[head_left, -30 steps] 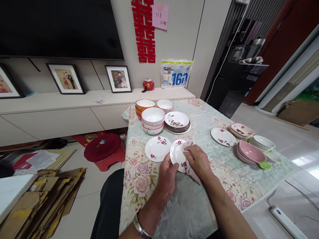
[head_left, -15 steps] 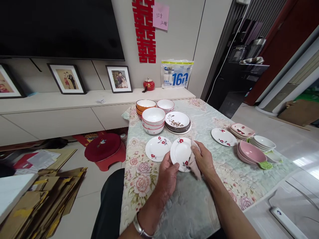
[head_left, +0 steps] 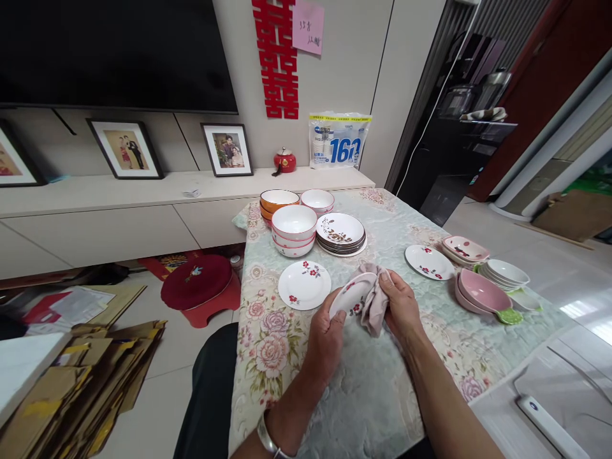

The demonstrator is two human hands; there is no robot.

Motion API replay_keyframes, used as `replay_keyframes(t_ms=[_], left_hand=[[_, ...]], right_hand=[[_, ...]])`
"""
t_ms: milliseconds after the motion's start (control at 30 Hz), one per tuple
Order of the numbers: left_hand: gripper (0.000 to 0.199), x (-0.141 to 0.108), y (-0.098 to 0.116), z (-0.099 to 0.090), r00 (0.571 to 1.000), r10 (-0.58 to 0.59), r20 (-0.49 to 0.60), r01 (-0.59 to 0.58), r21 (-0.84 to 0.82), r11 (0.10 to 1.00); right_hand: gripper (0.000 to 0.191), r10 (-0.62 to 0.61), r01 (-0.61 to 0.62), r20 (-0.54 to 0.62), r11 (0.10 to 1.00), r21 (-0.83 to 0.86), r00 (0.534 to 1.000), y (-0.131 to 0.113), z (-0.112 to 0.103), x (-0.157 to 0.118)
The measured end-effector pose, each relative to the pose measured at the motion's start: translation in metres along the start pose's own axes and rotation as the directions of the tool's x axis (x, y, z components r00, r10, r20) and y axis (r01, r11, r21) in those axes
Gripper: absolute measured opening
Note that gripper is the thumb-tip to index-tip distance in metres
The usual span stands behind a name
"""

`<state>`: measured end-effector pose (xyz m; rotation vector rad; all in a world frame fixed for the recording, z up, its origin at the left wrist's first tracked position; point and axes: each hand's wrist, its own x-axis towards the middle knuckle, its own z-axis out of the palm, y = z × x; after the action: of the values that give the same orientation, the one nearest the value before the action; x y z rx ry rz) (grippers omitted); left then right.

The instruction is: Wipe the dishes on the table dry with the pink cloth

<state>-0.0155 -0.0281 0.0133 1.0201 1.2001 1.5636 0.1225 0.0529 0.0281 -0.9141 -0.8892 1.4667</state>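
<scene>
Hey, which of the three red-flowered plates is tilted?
The plate in the left hand, with the cloth at its edge. The plate to its left and the one to its right lie flat on the tablecloth.

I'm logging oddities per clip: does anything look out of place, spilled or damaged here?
No spill or breakage shows on the table. The flattened cardboard looks untidy, heaped unevenly on the floor at picture left. The small plate is tilted, but the left hand holds it, with the cloth in the right hand against it.
</scene>
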Motion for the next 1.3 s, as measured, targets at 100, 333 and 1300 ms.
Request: replay_keyframes(t_ms=[100,333,1300], left_hand=[[0.04,0.0,0.004,-0.002,0.982,0.172,0.078,-0.182,0.142,0.973],[0.056,0.002,-0.001,-0.007,0.871,0.44,0.22,-0.483,0.211,0.85],[0.063,-0.001,0.019,0.007,0.94,-0.285,0.189,0.339,-0.623,0.705]], right_hand=[[0.033,0.063,-0.063,0.01,0.995,0.079,0.998,-0.003,0.002,-0.001],[0.022,0.167,-0.179,0.083,0.971,0.16,0.982,-0.01,0.001,-0.002],[0.029,0.065,-0.069,-0.065,0.995,-0.068,0.996,-0.009,-0.011,0.002]])
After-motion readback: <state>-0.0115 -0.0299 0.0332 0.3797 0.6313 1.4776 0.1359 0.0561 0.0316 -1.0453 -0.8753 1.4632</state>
